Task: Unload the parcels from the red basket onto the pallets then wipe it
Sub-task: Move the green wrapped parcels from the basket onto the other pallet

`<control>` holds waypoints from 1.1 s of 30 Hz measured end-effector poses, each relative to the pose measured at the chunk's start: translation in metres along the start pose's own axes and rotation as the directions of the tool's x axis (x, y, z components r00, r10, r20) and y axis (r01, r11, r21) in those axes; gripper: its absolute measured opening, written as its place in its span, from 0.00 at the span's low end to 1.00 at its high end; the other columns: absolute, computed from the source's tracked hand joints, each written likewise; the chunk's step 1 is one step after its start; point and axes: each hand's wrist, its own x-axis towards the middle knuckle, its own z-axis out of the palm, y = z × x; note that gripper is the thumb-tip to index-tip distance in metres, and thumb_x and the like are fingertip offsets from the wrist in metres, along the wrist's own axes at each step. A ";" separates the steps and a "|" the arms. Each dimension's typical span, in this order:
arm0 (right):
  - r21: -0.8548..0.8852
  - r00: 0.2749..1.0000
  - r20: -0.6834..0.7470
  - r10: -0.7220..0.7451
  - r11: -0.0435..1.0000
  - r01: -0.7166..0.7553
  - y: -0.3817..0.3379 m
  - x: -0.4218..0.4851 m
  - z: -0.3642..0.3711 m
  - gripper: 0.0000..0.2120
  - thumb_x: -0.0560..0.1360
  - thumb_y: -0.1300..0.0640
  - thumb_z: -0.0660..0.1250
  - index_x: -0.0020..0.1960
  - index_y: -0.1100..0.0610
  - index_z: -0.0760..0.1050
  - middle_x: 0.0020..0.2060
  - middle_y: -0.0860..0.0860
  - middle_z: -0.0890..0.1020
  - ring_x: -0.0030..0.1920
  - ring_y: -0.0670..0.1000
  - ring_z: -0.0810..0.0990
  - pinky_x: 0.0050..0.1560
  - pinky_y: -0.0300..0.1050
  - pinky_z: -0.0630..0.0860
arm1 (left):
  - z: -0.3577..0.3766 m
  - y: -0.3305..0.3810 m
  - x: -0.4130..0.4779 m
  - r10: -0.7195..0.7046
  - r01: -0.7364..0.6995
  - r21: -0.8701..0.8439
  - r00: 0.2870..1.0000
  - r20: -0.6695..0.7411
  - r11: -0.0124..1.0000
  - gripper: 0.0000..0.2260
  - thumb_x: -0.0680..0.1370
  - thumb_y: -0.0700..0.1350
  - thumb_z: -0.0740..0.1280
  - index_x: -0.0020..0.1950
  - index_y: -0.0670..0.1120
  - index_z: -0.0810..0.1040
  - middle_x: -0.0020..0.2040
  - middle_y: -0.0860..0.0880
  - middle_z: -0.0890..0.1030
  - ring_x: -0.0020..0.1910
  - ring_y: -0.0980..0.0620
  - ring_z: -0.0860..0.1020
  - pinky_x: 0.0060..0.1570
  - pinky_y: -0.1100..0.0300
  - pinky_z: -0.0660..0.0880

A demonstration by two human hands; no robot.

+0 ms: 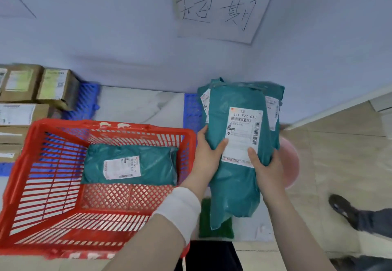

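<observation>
Teal plastic parcel (233, 181) up in both hands, white label facing me. Left hand (206, 156) grips its left edge with the thumb across the front. Right hand (266, 171) grips the lower right edge, thumb pressed on the label. So both are curled round the same bag, which hangs long and floppy below them.

Just past the fingers, two more parcels (275, 105) in the same teal stand leaning against the wall on a blue pallet (192, 111).

Left of the left hand, right beside the wrist, is the red basket (135, 126). A second parcel (148, 166) lies flat at its far end, label up. Further left, past the basket, cardboard boxes (27, 92) are stacked on another blue pallet (87, 100).

Behind the right hand there's a pink round thing (290, 160), maybe a basin, too hidden to say. Something green (214, 226) lies on the floor under the hanging bag. A white wrap (180, 209) covers the left forearm. A paper sign (222, 7) with handwriting is on the wall above the hands, and a dark shoe (341, 207) shows off to the right.
</observation>
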 end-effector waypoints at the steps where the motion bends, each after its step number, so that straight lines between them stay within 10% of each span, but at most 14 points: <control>1: -0.038 1.000 -0.022 -0.007 0.999 0.006 0.001 0.019 -0.004 0.19 0.72 0.50 0.69 0.60 0.53 0.70 0.57 0.49 0.79 0.55 0.52 0.78 0.57 0.50 0.75 | 0.016 -0.001 0.011 -0.009 0.010 0.026 1.000 -0.026 1.000 0.27 0.75 0.41 0.68 0.70 0.45 0.60 0.61 0.48 0.73 0.59 0.52 0.73 0.58 0.68 0.70; 10: -0.346 0.993 -0.047 -0.111 0.934 0.088 0.004 0.160 0.006 0.20 0.74 0.47 0.65 0.58 0.60 0.68 0.51 0.54 0.76 0.52 0.59 0.76 0.42 0.46 0.65 | 0.084 -0.024 0.116 -0.023 0.058 0.251 0.990 -0.142 0.966 0.25 0.73 0.42 0.70 0.68 0.43 0.67 0.63 0.44 0.71 0.64 0.46 0.70 0.65 0.49 0.68; 23: -0.579 0.966 -0.036 -0.254 0.793 0.187 0.043 0.216 0.058 0.29 0.75 0.46 0.64 0.70 0.59 0.63 0.59 0.64 0.71 0.59 0.64 0.69 0.58 0.56 0.67 | 0.097 -0.067 0.190 -0.046 0.057 0.440 0.998 -0.034 0.896 0.23 0.71 0.47 0.68 0.66 0.46 0.71 0.61 0.47 0.77 0.59 0.49 0.75 0.61 0.50 0.72; 33: -0.520 0.989 0.107 -0.104 0.842 0.144 0.029 0.211 0.044 0.38 0.74 0.40 0.62 0.75 0.56 0.52 0.69 0.60 0.63 0.68 0.60 0.59 0.67 0.53 0.59 | 0.087 -0.040 0.170 -0.048 0.074 0.381 0.996 -0.077 0.921 0.22 0.75 0.40 0.66 0.69 0.42 0.67 0.65 0.46 0.74 0.62 0.49 0.73 0.64 0.56 0.69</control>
